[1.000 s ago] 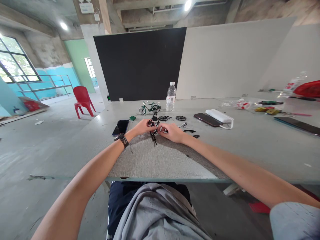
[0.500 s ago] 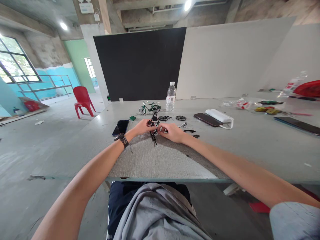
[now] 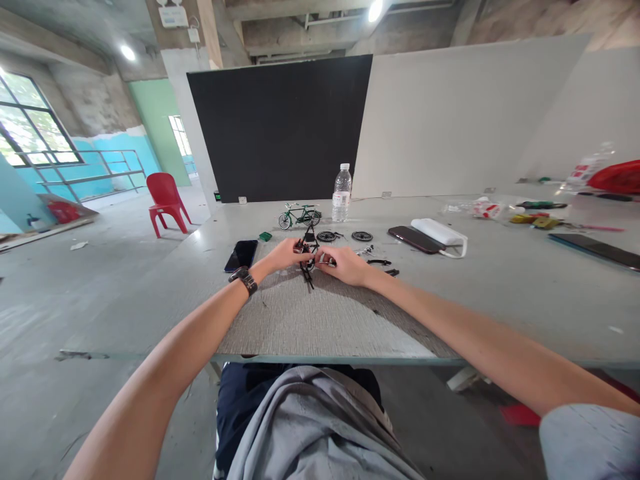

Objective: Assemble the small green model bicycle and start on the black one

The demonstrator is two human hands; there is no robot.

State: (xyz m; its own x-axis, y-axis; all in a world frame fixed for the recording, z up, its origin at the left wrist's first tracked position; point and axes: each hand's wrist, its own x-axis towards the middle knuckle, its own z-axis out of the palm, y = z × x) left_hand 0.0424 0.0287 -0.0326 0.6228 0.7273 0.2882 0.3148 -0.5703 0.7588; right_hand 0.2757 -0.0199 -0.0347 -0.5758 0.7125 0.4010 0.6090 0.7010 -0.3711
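While I braced the small black model bicycle frame (image 3: pixel 307 257) upright over the grey mat (image 3: pixel 320 320), my left hand (image 3: pixel 285 254) gripped its left side and my right hand (image 3: pixel 347 265) pinched a small silvery part against it. Two loose wheels (image 3: pixel 327 236) lay just beyond, apart. My fingers hid the joint; the part itself was too small to identify

Unfinished industrial hall, bare concrete ceiling (image 3: pixel 310 27), long worktable (image 3: pixel 500 293), partition boards (image 3: pixel 450 113)
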